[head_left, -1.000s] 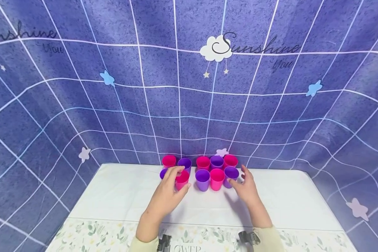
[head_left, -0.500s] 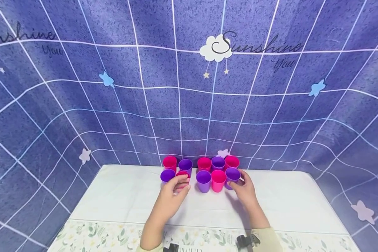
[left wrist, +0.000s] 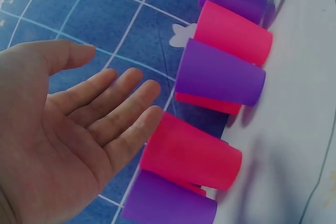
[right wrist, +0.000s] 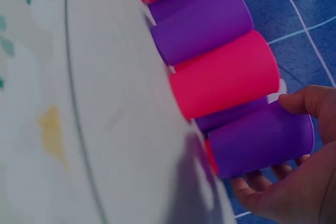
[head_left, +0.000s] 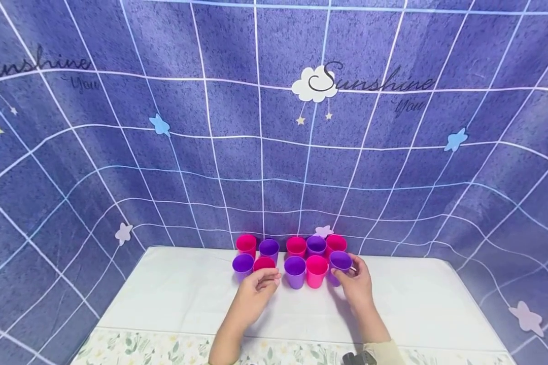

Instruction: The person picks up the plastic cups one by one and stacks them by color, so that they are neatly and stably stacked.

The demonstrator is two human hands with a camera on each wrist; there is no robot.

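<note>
My right hand (head_left: 360, 286) grips a purple cup (right wrist: 262, 137) at the right end of the front row, thumb on the near side and fingers round the far side. The cup stands mouth up, a little apart from the pink cup (head_left: 317, 271) to its left. My left hand (head_left: 252, 298) holds nothing; its fingers are relaxed, palm facing the cups in the left wrist view. It is nearest to a pink cup (left wrist: 191, 150) in the front of the left group, and it partly covers that cup in the head view. Beside that stands a purple cup (head_left: 242, 268).
A purple cup (head_left: 295, 274) stands front left in the right group. Behind stand pink (head_left: 246, 245) and purple (head_left: 269, 248) cups on the left, and several more on the right. A blue gridded curtain (head_left: 274, 152) rises behind the white table (head_left: 178, 289).
My right hand has closed round the purple cup, which has shifted slightly right of its neighbour. My left hand has drawn back from the pink cup toward me.
</note>
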